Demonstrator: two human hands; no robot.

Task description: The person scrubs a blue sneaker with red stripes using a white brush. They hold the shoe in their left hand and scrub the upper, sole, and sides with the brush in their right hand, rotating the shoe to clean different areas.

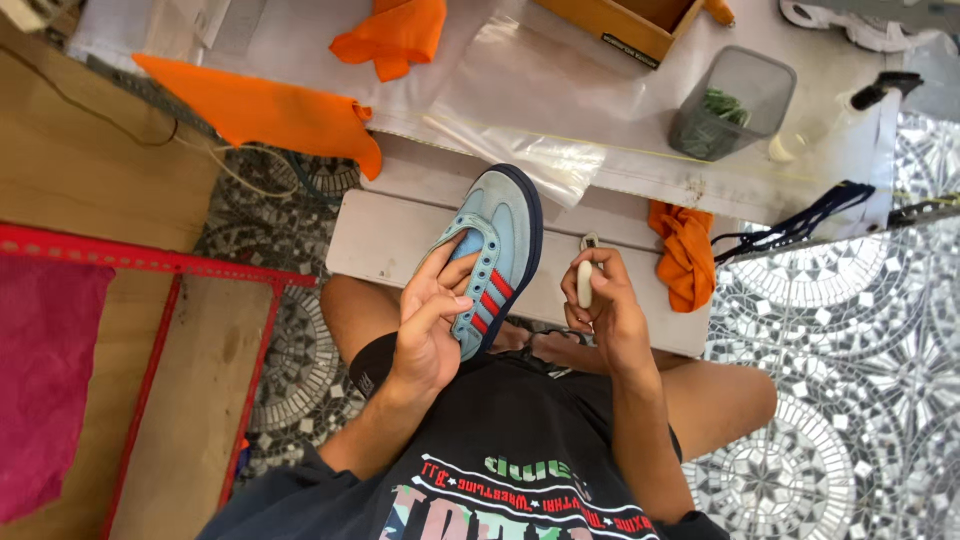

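Left hand (428, 325) has its fingers tucked into the light blue sneaker (495, 255), propping it over the knees by the white bench (385, 240). Right hand (598, 300) is wrapped around a small white brush (585, 275). Shoe looks light and floppy, so gripping inside the opening seems best.

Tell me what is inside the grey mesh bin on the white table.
The grey mesh bin holds something green, seen through its wall and open top. What lies beneath that at the bottom is blurred by the mesh.
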